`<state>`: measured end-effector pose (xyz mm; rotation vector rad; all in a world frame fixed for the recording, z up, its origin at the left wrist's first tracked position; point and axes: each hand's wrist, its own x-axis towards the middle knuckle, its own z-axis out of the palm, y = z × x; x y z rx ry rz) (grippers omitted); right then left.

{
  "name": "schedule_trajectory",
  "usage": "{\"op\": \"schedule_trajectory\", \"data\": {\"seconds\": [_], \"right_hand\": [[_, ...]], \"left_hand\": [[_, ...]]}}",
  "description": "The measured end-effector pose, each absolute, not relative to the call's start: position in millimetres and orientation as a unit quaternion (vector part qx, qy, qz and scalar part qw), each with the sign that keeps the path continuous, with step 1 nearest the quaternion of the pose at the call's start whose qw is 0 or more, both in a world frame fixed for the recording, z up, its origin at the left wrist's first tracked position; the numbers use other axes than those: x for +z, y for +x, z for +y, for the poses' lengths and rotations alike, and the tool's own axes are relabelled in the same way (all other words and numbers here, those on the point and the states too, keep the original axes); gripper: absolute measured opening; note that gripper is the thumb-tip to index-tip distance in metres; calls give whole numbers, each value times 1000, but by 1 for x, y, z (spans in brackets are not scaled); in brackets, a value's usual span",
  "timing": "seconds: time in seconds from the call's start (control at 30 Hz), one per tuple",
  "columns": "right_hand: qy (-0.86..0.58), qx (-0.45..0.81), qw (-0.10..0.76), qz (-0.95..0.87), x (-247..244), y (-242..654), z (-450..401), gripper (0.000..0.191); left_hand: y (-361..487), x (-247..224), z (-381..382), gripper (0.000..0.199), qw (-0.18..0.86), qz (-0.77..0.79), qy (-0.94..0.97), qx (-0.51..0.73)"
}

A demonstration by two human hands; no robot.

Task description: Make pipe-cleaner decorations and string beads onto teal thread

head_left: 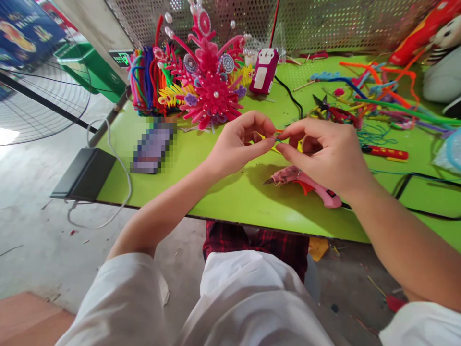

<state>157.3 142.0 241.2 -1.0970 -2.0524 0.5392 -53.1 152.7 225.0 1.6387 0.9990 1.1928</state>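
Above the green table (223, 202), my left hand (241, 142) and my right hand (320, 151) meet fingertip to fingertip. Both pinch a small piece with thin green, yellow and orange parts (277, 137); its shape is mostly hidden by the fingers. Under my right hand lies a pink glue gun (288, 175), its metal tip pointing left. Behind my left hand stands a pink-red flower ornament (214, 91) with pearls and yellow sprigs. A purple box with a white bear face (264, 72) stands to its right.
Pliers (334, 113), tangled colored stems (389, 91) and a red-handled tool (387, 153) lie at the right. A blurred phone (153, 149), a dark case (84, 174) with a white cable and bundled stems (144, 81) are at the left. A perforated panel (324, 24) stands behind.
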Motion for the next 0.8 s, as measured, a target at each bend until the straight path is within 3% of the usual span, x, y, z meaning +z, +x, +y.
{"op": "schedule_trajectory", "data": {"seconds": [0.47, 0.8], "right_hand": [[-444, 189, 380, -789, 243, 157, 138, 30], [-435, 350, 391, -732, 244, 150, 142, 28]], "left_hand": [[-59, 232, 153, 28, 375, 422, 670, 483], [-72, 230, 169, 32, 381, 393, 656, 520]]}}
